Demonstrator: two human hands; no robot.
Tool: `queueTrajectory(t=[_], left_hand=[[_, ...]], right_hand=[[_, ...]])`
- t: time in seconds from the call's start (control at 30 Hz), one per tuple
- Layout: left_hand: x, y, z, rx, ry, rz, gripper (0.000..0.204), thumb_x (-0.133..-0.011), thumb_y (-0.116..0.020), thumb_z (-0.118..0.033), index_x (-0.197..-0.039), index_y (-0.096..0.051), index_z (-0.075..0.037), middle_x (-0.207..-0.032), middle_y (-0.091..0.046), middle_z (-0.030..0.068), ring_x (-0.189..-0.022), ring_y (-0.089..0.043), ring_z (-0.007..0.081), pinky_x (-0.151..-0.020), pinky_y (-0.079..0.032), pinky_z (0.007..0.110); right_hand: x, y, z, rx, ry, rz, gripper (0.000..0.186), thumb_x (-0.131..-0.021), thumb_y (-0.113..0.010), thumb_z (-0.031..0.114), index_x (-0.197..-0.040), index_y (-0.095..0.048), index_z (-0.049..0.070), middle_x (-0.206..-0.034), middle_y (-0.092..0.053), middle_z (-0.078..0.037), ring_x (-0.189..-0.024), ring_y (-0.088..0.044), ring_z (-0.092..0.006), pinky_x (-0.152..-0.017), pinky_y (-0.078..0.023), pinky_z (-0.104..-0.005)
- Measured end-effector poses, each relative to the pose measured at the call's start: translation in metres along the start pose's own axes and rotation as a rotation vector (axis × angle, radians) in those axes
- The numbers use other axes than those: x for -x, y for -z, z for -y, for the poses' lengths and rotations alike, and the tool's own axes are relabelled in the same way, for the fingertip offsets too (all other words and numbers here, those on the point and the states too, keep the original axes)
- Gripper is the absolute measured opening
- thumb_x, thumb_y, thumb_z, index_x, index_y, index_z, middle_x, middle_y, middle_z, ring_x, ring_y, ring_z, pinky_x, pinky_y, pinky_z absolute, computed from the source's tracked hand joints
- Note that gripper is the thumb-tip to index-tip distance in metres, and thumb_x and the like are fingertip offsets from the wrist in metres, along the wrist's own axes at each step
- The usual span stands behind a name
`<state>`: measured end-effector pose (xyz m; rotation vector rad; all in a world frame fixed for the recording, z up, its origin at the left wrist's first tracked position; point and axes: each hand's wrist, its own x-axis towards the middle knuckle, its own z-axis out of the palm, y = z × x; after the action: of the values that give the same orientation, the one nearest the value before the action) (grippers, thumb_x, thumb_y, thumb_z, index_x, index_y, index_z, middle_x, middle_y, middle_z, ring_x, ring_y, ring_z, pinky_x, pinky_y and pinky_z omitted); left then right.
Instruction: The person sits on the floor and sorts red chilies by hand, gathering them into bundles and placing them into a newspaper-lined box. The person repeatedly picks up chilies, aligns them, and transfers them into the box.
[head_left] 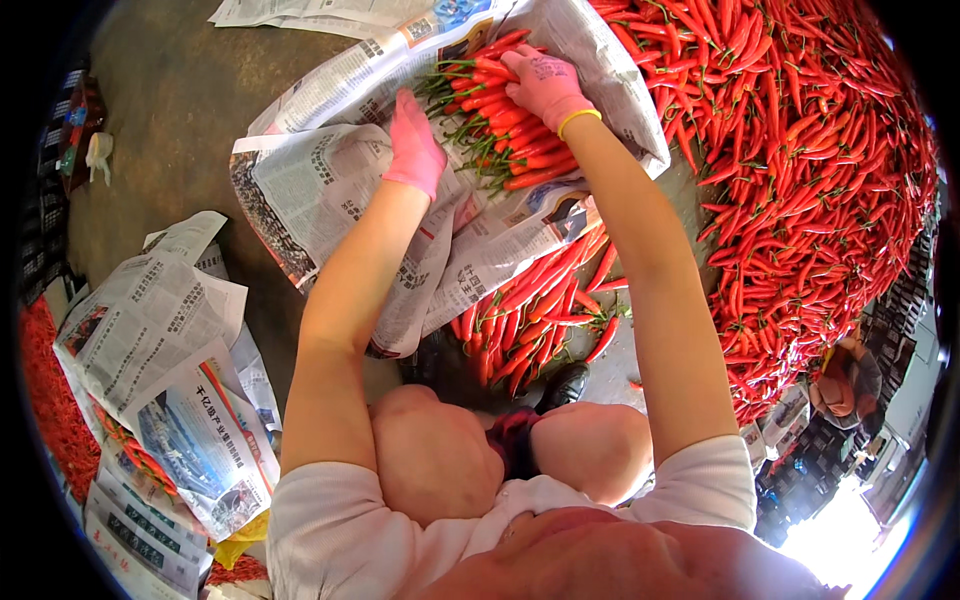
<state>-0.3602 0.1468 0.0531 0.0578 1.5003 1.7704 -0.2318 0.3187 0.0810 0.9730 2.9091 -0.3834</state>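
Red chili peppers (520, 135) lie side by side in a newspaper-lined container, their green stems pointing left. Newspaper sheets (330, 165) hang over its sides, so its walls are hidden. My left hand (415, 145), in a pink glove, is held flat with fingers stretched out beside the stem ends, at the left of the chilies. On top of the chilies rests my right hand (545, 85), also pink-gloved, with a yellow band at the wrist. Its fingers lie extended over the upper peppers.
A large heap of loose red chilies (800, 170) covers the floor at right. A smaller pile (535, 315) lies between my knees and the container, near my black shoe (565, 385). At left, newspaper sheets (185, 330) cover more chilies. Dark crates (800, 490) stand at lower right.
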Motion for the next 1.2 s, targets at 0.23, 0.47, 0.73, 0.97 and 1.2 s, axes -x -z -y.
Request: queueTrajectory(t=[0.23,0.47,0.73,0.97,1.2], left_hand=[[0.004,-0.002,0.015,-0.468,-0.169,0.073,0.054,-0.104,-0.035,-0.042,-0.14,-0.045,-0.002,-0.141,-0.05,0.013,-0.122,-0.051,0.022,-0.1,-0.043,0.034],[0.013,-0.01,0.0,-0.558,-0.129,0.222,0.046,-0.098,-0.036,-0.023,-0.138,-0.041,-0.001,-0.134,-0.053,0.0191,-0.117,-0.056,0.0291,-0.099,-0.043,0.033],[-0.005,0.0,0.027,-0.72,-0.482,0.237,0.037,-0.091,-0.041,-0.001,-0.128,-0.046,0.001,-0.121,-0.06,0.0222,-0.113,-0.059,0.0316,-0.094,-0.047,0.036],[0.02,-0.016,0.006,-0.34,-0.303,-0.03,0.043,-0.081,-0.05,0.008,-0.123,-0.053,0.003,-0.115,-0.062,0.0219,-0.107,-0.061,0.0387,-0.092,-0.049,0.039],[0.044,-0.017,-0.001,-0.163,-0.155,0.179,0.045,-0.085,-0.047,0.006,-0.129,-0.049,0.003,-0.123,-0.062,0.0198,-0.115,-0.062,0.031,-0.098,-0.048,0.04]], right_hand=[[-0.009,0.008,0.002,0.114,0.011,0.096,0.035,-0.086,-0.065,0.021,-0.12,-0.061,0.021,-0.128,-0.056,-0.006,-0.11,-0.064,-0.0313,-0.09,-0.053,-0.0437],[0.051,0.054,-0.015,0.13,0.284,0.093,0.047,-0.081,-0.07,0.02,-0.126,-0.058,0.024,-0.129,-0.056,-0.007,-0.1,-0.066,-0.033,-0.085,-0.055,-0.0427],[0.072,0.028,-0.027,0.246,0.277,0.45,0.037,-0.08,-0.071,0.019,-0.114,-0.059,0.012,-0.121,-0.058,-0.01,-0.115,-0.058,-0.0306,-0.095,-0.049,-0.0427],[0.061,0.027,0.007,0.391,0.285,0.149,0.027,-0.087,-0.063,0.019,-0.112,-0.056,0.013,-0.112,-0.06,-0.012,-0.101,-0.065,-0.0327,-0.084,-0.054,-0.0389],[0.066,0.001,-0.011,0.045,0.247,0.245,0.024,-0.09,-0.06,0.017,-0.113,-0.058,0.011,-0.112,-0.062,-0.015,-0.106,-0.063,-0.0355,-0.091,-0.05,-0.0428]])
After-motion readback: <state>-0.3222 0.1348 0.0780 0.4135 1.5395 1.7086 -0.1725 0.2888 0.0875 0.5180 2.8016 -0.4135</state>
